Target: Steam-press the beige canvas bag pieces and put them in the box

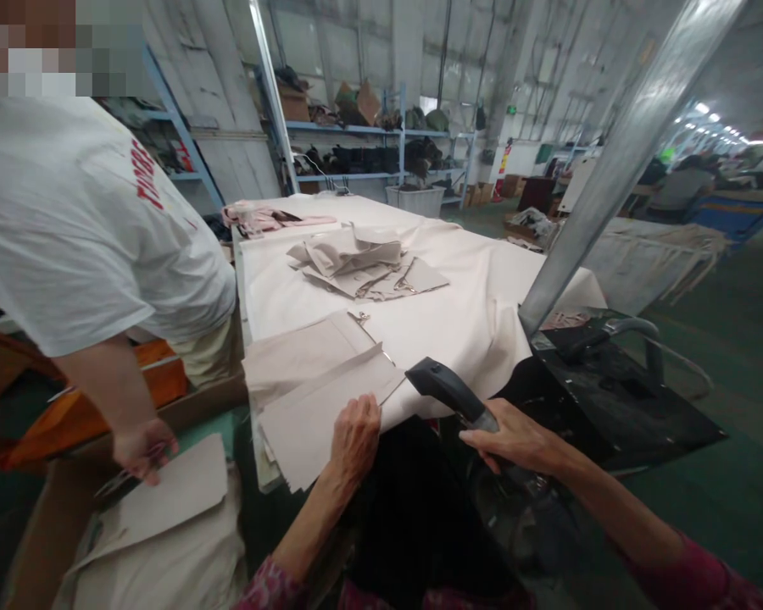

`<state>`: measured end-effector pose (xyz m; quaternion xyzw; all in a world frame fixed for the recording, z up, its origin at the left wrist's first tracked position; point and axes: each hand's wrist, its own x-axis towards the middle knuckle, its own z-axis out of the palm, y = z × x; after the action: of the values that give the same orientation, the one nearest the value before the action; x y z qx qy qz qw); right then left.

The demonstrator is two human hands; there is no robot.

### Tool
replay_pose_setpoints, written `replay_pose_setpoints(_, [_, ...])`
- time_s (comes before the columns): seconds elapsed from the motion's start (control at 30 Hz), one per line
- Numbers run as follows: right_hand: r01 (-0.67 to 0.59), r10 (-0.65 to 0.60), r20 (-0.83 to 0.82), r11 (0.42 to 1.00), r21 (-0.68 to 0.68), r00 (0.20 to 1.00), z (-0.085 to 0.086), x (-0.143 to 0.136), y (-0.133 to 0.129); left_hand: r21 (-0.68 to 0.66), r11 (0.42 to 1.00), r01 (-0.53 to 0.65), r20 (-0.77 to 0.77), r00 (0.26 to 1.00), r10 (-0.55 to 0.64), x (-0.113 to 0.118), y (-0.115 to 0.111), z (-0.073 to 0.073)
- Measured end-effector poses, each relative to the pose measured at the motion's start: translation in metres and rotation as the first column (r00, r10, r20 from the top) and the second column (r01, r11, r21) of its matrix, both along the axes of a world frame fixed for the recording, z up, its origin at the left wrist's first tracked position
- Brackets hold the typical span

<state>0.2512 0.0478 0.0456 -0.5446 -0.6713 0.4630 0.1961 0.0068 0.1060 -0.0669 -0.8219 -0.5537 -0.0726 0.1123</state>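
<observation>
My left hand [356,432] rests at the table's near edge on beige fabric pieces [318,398], its fingers bent together over the edge of the top piece. My right hand [512,434] is wrapped round a black and grey handle [448,385], whose dark end points left towards the fabric pieces. Small metal clips [360,318] lie at the far edge of the stack. A crumpled heap of beige pieces [356,258] sits farther back on the white-covered table [476,271].
At the left a person in a white shirt [82,220] holds scissors [118,481] over a box [38,542] with fabric. A metal post [616,169] slants up on the right, near a black board [616,407]. Shelves [356,127] stand behind the table.
</observation>
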Motion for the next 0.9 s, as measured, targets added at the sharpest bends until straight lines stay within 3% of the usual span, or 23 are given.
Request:
replay_pose_setpoints(0.4, [-0.121,0.121,0.003,0.99,-0.072,0.993,-0.03,-0.036,0.046,0.03,0.999,-0.01,0.13,0.991,0.006,-0.003,0.001,-0.006])
replay_pose_setpoints(0.6, [-0.016,0.009,0.123,0.998,0.059,0.992,-0.012,-0.036,0.059,-0.009,1.0,-0.006,0.19,0.982,0.008,-0.002,-0.002,-0.005])
replay_pose_setpoints(0.77, [-0.023,0.013,0.129,0.997,0.078,0.992,-0.001,-0.018,0.052,-0.062,0.998,-0.018,0.216,0.976,0.031,-0.011,0.008,0.011])
replay_pose_setpoints(0.9, [-0.036,0.033,0.08,0.999,0.033,0.996,-0.007,-0.01,0.039,0.084,0.985,-0.149,0.185,0.974,0.132,-0.031,0.036,0.031])
